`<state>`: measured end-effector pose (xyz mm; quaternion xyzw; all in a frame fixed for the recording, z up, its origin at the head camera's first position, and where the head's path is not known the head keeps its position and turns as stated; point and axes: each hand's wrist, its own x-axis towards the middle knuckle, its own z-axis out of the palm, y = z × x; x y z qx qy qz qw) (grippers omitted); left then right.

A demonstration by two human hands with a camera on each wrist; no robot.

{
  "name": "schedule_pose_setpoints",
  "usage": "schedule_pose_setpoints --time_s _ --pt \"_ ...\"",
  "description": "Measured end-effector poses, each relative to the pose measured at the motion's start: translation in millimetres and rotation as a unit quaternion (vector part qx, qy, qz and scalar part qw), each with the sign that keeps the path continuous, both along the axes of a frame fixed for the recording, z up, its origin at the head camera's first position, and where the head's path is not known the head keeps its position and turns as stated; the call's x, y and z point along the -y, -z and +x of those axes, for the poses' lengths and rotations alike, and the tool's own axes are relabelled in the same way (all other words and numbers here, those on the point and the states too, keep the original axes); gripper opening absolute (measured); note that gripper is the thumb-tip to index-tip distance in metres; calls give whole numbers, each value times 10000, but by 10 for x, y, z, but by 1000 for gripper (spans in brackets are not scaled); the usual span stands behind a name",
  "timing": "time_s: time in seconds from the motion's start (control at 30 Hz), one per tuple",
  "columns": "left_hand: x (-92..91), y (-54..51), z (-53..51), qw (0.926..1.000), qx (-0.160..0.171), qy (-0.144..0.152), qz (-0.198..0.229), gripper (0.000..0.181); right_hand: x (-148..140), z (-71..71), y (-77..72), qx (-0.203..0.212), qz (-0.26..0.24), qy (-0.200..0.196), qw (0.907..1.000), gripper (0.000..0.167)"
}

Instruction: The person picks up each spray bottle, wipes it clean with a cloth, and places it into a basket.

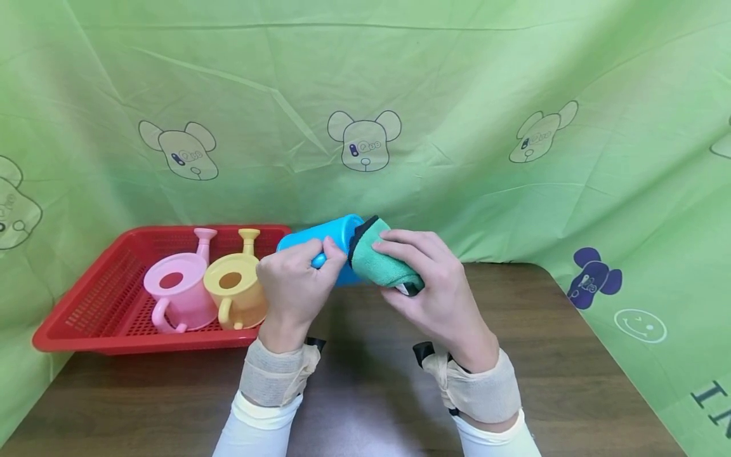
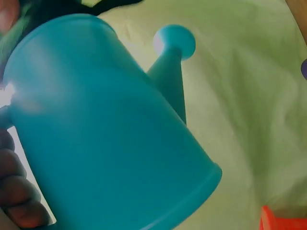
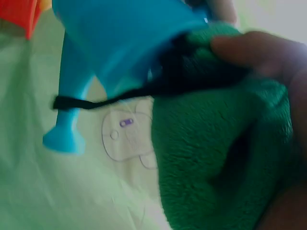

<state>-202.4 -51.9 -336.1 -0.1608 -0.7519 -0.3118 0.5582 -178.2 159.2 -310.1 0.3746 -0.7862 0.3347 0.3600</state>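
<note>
A blue watering can (image 2: 105,124) is held tilted above the table, its top turned toward the right hand. My left hand (image 1: 299,276) grips it by the handle, fingers curled round, as the left wrist view also shows. In my right hand (image 1: 436,279) is a bunched green cloth (image 1: 379,257) with a dark edge, pinched between thumb and fingers. The cloth lies against the can's rim; in the right wrist view part of the green cloth (image 3: 206,158) hangs down and a dark strip crosses in front of the spout (image 3: 72,96).
At the left a red basket (image 1: 74,330) holds a pink watering can (image 1: 191,298) and a yellow watering can (image 1: 245,298), standing side by side. Beneath the hands is a brown wooden table (image 1: 365,400). A green printed curtain (image 1: 457,76) hangs behind and at the sides.
</note>
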Motion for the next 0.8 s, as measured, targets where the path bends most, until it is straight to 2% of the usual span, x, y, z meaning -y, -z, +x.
schedule_pose_setpoints --time_s 0.1,0.17,0.27,0.33,0.43,0.53,0.6,0.67,0.73,0.8 --pt "43 -8 0 9997 27 -72 239 48 -72 -7 -17 111 255 -118 9995 48" --pt "80 -18 5 9992 76 -33 385 47 -124 -24 -23 110 254 -141 9995 49" --pt "148 -34 15 9959 201 227 854 45 -202 -52 -37 -83 -29 -62 9999 47" --pt "198 -55 26 9888 330 453 1384 45 -255 -65 -54 -251 -428 77 9987 46" --pt "268 -94 50 9666 478 808 2385 47 -331 -69 -89 -454 -1261 298 9905 46" --pt "324 -131 81 9425 343 1166 3115 51 -394 -74 -113 -501 -2075 679 9746 48" --pt "346 -141 97 9303 113 1467 3360 51 -425 -83 -111 -422 -2425 1005 9640 49" --pt "358 -137 103 9194 -179 1892 3444 49 -445 -101 -93 -241 -2596 1278 9569 50" --pt "362 -119 101 9035 -411 2468 3479 47 -453 -119 -69 1 -2551 1345 9575 51" --pt "363 -95 100 8830 -512 3124 3465 46 -452 -140 -40 203 -2360 1262 9633 52"
